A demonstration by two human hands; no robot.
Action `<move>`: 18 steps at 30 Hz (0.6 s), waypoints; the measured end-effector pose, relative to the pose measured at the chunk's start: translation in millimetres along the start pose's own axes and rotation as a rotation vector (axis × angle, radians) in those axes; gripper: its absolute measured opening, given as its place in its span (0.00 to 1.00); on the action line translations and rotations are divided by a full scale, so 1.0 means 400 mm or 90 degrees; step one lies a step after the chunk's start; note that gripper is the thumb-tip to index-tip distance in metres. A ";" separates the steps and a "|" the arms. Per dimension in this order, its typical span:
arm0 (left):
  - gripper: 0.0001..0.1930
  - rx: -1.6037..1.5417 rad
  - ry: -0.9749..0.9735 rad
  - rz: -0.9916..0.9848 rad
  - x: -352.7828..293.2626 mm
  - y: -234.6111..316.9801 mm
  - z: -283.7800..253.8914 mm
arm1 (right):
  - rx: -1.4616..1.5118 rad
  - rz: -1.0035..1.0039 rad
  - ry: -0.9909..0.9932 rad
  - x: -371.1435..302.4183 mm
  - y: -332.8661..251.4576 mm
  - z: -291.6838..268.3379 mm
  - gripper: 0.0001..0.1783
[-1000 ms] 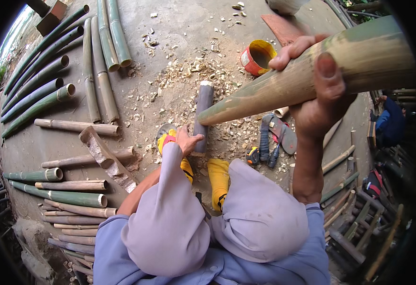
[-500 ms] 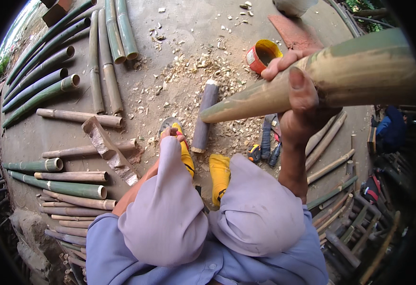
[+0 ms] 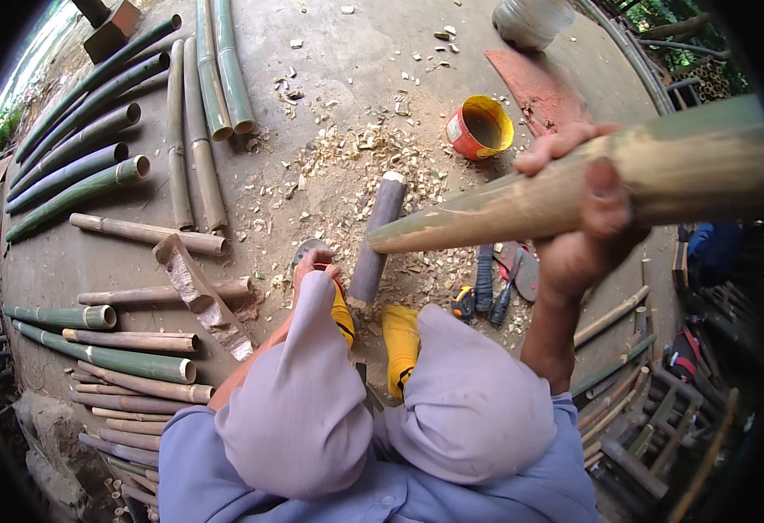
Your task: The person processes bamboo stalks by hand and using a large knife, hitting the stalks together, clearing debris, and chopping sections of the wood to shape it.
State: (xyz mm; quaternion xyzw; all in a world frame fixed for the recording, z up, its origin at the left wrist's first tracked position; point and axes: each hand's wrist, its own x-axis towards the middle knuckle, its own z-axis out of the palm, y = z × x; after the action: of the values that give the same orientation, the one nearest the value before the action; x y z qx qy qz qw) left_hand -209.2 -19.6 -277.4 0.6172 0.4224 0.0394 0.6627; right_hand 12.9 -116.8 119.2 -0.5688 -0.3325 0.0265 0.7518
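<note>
A thick green-and-tan bamboo pole slants across the right side, its thick end running off at the upper right. Its narrow tip lies over a dark short log with pale cut ends. My right hand wraps round the pole, thumb on the near side and fingers over the far side. Beside my left knee, my left hand is low near my sandalled foot, its fingers curled. Something small and red shows by those fingers; what they hold, if anything, is hidden.
Pale wood chips litter the ground past the log. A red-yellow bucket stands beyond the pole. A tape measure and dark-handled tools lie by my right foot. Bamboo poles and a hewn wood block lie left.
My right hand and the thick part of the pole have shifted to the right and lower in view. The tip stays at the log. The whole view has tilted slightly; my left hand stays low.
</note>
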 end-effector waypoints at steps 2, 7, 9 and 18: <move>0.17 -0.039 -0.033 0.003 -0.009 0.022 0.019 | 0.044 -0.014 -0.023 -0.011 0.018 -0.022 0.22; 0.14 -0.228 -0.195 0.062 -0.018 0.124 0.029 | -0.032 -0.124 0.006 0.018 0.112 -0.054 0.17; 0.10 -0.223 -0.254 0.072 -0.031 0.226 0.015 | -0.011 -0.102 0.083 0.058 0.091 -0.056 0.17; 0.58 -0.703 -0.292 0.246 -0.052 0.653 0.066 | 0.258 0.031 0.012 0.052 0.200 -0.083 0.23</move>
State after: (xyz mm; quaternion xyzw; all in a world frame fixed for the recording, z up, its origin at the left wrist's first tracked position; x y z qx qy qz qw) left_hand -83.9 9.4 -47.4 0.2418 0.0679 0.2375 0.9384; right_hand 73.7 -107.7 54.9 -0.4138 -0.2992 0.1058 0.8533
